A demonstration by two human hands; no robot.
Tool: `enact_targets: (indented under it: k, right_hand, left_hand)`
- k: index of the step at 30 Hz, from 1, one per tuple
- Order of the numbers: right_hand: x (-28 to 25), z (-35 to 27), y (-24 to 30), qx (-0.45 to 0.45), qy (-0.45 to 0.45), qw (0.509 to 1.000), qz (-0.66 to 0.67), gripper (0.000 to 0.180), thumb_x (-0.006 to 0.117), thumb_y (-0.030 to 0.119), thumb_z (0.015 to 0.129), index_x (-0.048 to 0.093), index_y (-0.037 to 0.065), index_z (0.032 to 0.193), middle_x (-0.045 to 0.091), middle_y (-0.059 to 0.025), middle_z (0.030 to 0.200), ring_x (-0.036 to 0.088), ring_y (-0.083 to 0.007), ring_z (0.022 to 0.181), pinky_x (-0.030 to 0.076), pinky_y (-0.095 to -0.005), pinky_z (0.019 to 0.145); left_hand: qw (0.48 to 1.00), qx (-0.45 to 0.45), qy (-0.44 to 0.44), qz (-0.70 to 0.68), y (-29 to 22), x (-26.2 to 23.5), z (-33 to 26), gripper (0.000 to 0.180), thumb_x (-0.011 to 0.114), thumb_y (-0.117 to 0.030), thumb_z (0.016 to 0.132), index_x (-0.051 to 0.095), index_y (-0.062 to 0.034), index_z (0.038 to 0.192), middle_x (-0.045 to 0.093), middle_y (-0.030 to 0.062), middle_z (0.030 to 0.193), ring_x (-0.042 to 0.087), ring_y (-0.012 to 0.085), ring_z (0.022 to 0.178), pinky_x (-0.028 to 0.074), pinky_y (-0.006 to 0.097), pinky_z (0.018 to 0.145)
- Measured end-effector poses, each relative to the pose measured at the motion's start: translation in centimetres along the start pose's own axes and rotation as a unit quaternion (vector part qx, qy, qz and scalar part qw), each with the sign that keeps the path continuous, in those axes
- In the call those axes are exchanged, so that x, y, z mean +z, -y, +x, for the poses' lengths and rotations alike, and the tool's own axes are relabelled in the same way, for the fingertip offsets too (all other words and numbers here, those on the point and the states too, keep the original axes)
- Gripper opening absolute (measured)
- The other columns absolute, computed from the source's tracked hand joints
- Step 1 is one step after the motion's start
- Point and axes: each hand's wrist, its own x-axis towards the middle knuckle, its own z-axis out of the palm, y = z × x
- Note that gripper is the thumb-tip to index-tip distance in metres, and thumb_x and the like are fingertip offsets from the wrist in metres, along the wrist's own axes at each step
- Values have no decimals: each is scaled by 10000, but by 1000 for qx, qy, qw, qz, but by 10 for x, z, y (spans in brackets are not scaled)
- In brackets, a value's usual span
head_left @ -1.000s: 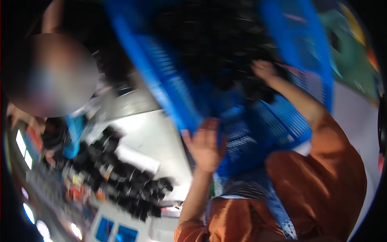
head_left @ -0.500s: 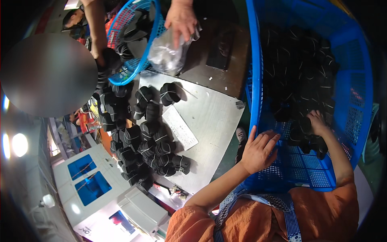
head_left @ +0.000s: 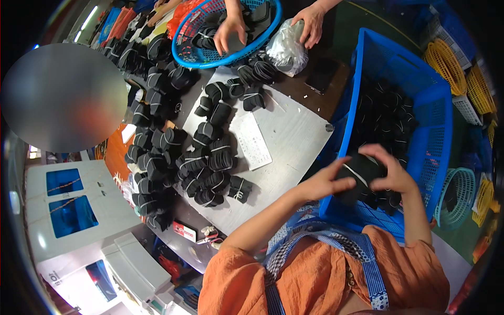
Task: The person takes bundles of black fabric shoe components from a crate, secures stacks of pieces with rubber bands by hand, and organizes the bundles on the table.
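Note:
Between my two hands is a black bundle (head_left: 360, 172) of stacked pieces, tied with a white band. My left hand (head_left: 329, 181) grips its left side, thumb and fingers apart around it. From the right, my right hand (head_left: 392, 172) curls over the bundle's other side. Both hands are over the near part of a large blue crate (head_left: 350, 123). Inside the crate lie many similar black bundles (head_left: 382, 113), each tied with a pale band; my hands hide part of them.
Rows of black bundles (head_left: 220, 155) cover the table left of a white printed card (head_left: 252, 142). Scissors (head_left: 211, 235) lie near its close edge. Across the table, another person's hands (head_left: 230, 34) are at a round blue basket (head_left: 181, 58) and a clear plastic bag (head_left: 287, 47). Yellow baskets (head_left: 446, 65) stand right.
My right hand has come up out of the crate with a black bundle, and my left hand has left the crate's rim to hold it too. The view has shifted.

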Motion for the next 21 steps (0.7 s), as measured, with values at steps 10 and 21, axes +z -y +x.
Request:
enact_targets:
  k: [10,21]
  right_hand:
    - [153,59,44,-94,-144,982,-83,904,752,241,762,213,89,1472,283,-215,1399,325,-378,1305,311,-413,1075]
    - [193,85,55,-90,-41,992,-80,697,617,379,860,352,51,1414,381,-233,1306,444,-374,1212,377,-395,1012]
  left_hand:
    - [928,111,-322,-148,-8,-21,-85,478,536,-288,953,342,-53,1321,555,126,1166,610,210,1014,553,319,765]
    - [912,132,-276,-275,26,-43,-165,547,645,-223,868,396,-13,1307,563,130,1170,599,254,1033,549,435,842]
